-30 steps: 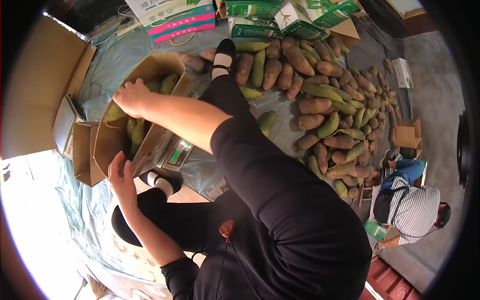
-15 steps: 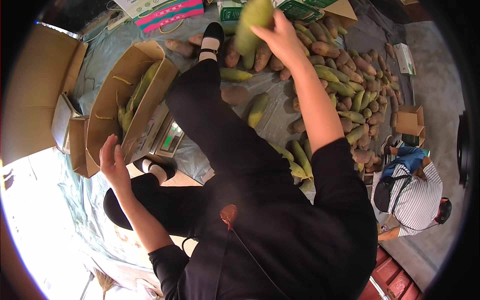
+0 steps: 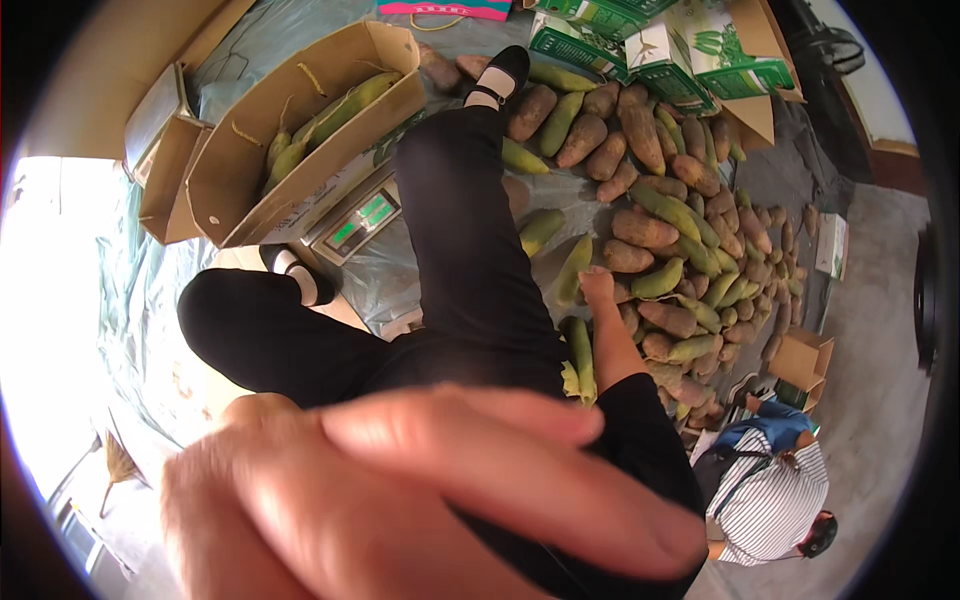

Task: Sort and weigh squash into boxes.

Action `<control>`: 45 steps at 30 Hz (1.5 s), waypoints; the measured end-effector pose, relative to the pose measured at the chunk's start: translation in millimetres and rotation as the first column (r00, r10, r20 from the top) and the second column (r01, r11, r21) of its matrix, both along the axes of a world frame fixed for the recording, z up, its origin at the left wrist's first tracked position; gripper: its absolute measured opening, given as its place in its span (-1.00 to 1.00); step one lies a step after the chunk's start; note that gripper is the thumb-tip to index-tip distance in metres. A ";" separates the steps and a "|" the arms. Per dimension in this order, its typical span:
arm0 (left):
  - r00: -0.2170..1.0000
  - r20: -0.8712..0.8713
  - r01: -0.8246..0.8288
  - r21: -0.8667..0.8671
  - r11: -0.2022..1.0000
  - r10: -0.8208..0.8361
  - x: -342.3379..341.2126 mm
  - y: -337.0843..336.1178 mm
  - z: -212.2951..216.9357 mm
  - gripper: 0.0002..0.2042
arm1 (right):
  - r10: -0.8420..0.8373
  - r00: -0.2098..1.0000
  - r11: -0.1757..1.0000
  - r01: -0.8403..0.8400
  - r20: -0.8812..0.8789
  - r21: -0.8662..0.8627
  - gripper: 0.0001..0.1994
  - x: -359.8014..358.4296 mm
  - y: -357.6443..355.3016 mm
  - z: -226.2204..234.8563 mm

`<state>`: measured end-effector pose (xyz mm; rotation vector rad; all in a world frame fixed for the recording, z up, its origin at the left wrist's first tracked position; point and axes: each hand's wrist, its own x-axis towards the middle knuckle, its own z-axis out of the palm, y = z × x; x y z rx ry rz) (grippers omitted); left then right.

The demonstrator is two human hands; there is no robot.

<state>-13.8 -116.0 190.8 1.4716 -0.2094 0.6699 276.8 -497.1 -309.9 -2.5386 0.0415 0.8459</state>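
Close to the camera, my left hand fills the lower part of the view, raised over my lap and slightly blurred. Its fingers are stretched out and nothing shows in them. My right hand is low on the floor side, to the right of my knees, its fingers closed at the lower end of a green radish. The fingertips are small and partly hidden. More green radishes lie nearer my leg, and another radish rests to the left of the held one.
A large heap of radishes, brownish-red and green, spreads to the right. At left, an open cardboard box holding green radishes stands by a scale with a lit green display. Green-and-white cartons stand behind. Another person bends at lower right.
My right hand has come down and toward me with the green radish, from high above the heap. My left hand has moved from beside the cardboard box up close to the camera. The view has shifted.
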 end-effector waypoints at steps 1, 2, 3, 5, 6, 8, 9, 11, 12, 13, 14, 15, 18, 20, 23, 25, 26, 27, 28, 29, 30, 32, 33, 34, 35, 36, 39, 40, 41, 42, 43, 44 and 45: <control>1.000 -0.003 -0.017 -0.010 1.000 0.017 -29.4 1.5 2.9 -0.76 | 0.057 0.992 0.995 -0.065 -0.116 -0.071 -0.44 -2.9 14.2 7.6; 1.000 -0.002 -0.021 -0.029 0.999 0.021 -52.6 2.5 9.1 -0.76 | 0.063 0.991 0.994 -0.072 -0.118 -0.076 -0.44 -6.6 16.4 10.9; 0.999 0.011 -0.031 -0.049 0.998 0.031 -55.1 1.6 17.8 -0.76 | 0.029 0.996 1.000 -0.029 -0.081 0.003 -0.43 -5.1 19.7 9.8; 0.998 0.033 -0.054 -0.086 0.995 0.057 -37.6 16.9 -5.8 -0.75 | 0.010 0.999 0.997 -0.006 -0.043 0.081 -0.42 1.5 24.3 10.8; 0.998 0.033 -0.052 -0.096 0.994 0.055 -51.8 18.3 -3.2 -0.75 | 0.023 0.998 0.996 -0.018 -0.062 0.084 -0.43 3.1 26.5 11.3; 0.997 0.035 -0.066 -0.114 0.991 0.070 -62.7 16.5 0.3 -0.75 | 0.056 0.995 0.994 -0.048 -0.082 0.094 -0.43 4.3 37.6 13.9; 0.996 0.036 -0.081 -0.122 0.989 0.086 -63.3 16.6 0.5 -0.75 | 0.026 0.996 0.991 -0.014 -0.086 0.133 -0.45 2.8 45.1 16.3; 0.993 0.045 -0.097 -0.145 0.985 0.105 -105.2 41.6 18.7 -0.74 | 0.001 0.996 0.985 0.014 -0.087 0.170 -0.47 3.6 51.7 17.5; 0.993 0.054 -0.098 -0.160 0.982 0.108 -102.5 44.7 13.0 -0.74 | -0.023 0.995 0.971 0.045 -0.094 0.233 -0.50 5.2 51.2 15.9; 0.992 0.063 -0.098 -0.175 0.980 0.110 -95.6 44.2 -4.1 -0.74 | -0.047 0.993 0.953 0.076 -0.104 0.294 -0.53 7.9 50.3 14.5; 0.990 0.071 -0.104 -0.188 0.977 0.120 -82.5 42.0 -7.9 -0.73 | -0.036 0.994 0.953 0.064 -0.098 0.295 -0.53 10.8 57.3 17.9; 0.989 0.072 -0.115 -0.196 0.974 0.131 -81.9 41.5 -2.8 -0.73 | -0.023 0.995 0.963 0.048 -0.096 0.266 -0.58 13.0 67.3 25.4; 0.987 0.083 -0.115 -0.221 0.968 0.137 -134.1 59.3 -3.3 -0.73 | 0.221 0.969 0.946 -0.240 0.107 0.218 -0.66 29.1 93.0 58.3; 0.985 0.105 -0.104 -0.249 0.963 0.134 -104.9 55.9 -4.4 -0.72 | 0.409 0.843 0.845 -0.495 0.350 0.202 -0.70 52.7 105.3 63.5; 0.980 0.100 -0.137 -0.275 0.952 0.170 -25.0 34.9 -6.0 -0.71 | 0.180 0.977 0.850 -0.213 0.114 0.482 -0.68 60.0 190.3 135.2; 0.982 0.104 -0.122 -0.295 0.948 0.159 18.2 33.3 -2.8 -0.71 | 0.204 0.968 0.778 -0.250 0.144 0.577 -0.65 81.8 225.2 175.9; 0.979 0.094 -0.145 -0.293 0.945 0.180 12.9 35.2 0.6 -0.71 | 0.225 0.969 0.762 -0.242 0.105 0.601 -0.65 76.7 255.1 211.2; 0.978 0.094 -0.154 -0.292 0.944 0.189 10.2 38.6 3.7 -0.70 | 0.234 0.969 0.749 -0.229 0.075 0.622 -0.64 73.5 279.8 243.0; 0.975 0.091 -0.167 -0.289 0.943 0.201 6.6 42.2 7.3 -0.70 | 0.334 0.921 0.642 -0.379 0.202 0.667 -0.65 78.7 298.0 246.5; 0.978 0.101 -0.142 -0.309 0.940 0.181 10.7 51.5 -2.2 -0.70 | 0.343 0.923 0.656 -0.369 0.176 0.659 -0.66 83.4 306.6 259.9; 0.908 -0.065 -0.418 -0.210 0.884 0.414 3.7 70.4 -10.0 -0.68 | 0.373 0.916 0.649 -0.369 0.145 0.665 -0.66 82.5 322.5 282.8; 0.650 -0.462 -0.688 -0.020 0.726 0.603 -18.8 120.8 -39.3 -0.61 | 0.490 0.866 0.597 -0.415 0.097 0.686 -0.62 82.8 354.7 301.8; 0.561 -0.567 -0.743 -0.024 0.669 0.603 -29.4 142.3 -55.5 -0.60 | 0.506 0.859 0.601 -0.419 0.083 0.680 -0.60 83.3 371.7 304.5; 0.444 -0.657 -0.817 -0.017 0.577 0.609 -51.0 156.1 -60.8 -0.57 | 0.546 0.836 0.597 -0.435 0.055 0.674 -0.56 75.2 395.3 316.6; 0.278 -0.736 -0.850 0.111 0.515 0.618 -66.7 172.2 -74.5 -0.54 | 0.564 0.824 0.596 -0.446 0.047 0.668 -0.53 70.0 412.6 322.0; 0.207 -0.802 -0.847 0.140 0.513 0.561 -78.9 189.1 -94.8 -0.52 | 0.566 0.823 0.609 -0.454 0.044 0.651 -0.51 69.4 423.2 324.3; 0.095 -0.936 -0.824 0.117 0.555 0.338 -96.9 215.9 -142.0 -0.45 | 0.591 0.807 0.612 -0.449 0.000 0.651 -0.48 66.3 454.1 315.1; 0.067 -0.959 -0.792 0.117 0.600 0.275 -98.5 220.6 -150.3 -0.44 | 0.580 0.814 0.629 -0.432 -0.021 0.646 -0.47 63.0 462.3 311.3; 0.097 -0.966 -0.754 0.085 0.651 0.239 -97.6 222.3 -156.9 -0.44 | 0.583 0.812 0.639 -0.436 -0.029 0.634 -0.48 60.6 469.3 305.9; 0.126 -0.971 -0.712 0.052 0.700 0.201 -95.8 221.9 -161.1 -0.44 | 0.583 0.812 0.640 -0.439 -0.025 0.630 -0.48 64.3 473.9 295.3; 0.115 -0.963 -0.736 0.081 0.672 0.243 -92.0 222.0 -165.4 -0.56 | 0.607 0.794 0.620 -0.479 0.007 0.622 -0.49 69.5 478.5 283.0; 0.115 -0.964 -0.743 0.078 0.665 0.242 -94.4 224.3 -169.9 -0.56 | 0.639 0.769 0.594 -0.522 0.035 0.612 -0.49 66.1 485.2 281.6; 0.038 -0.968 -0.688 0.154 0.709 0.247 -98.2 228.1 -174.6 -0.61 | 0.611 0.791 0.605 -0.490 0.030 0.628 -0.53 62.2 488.0 282.8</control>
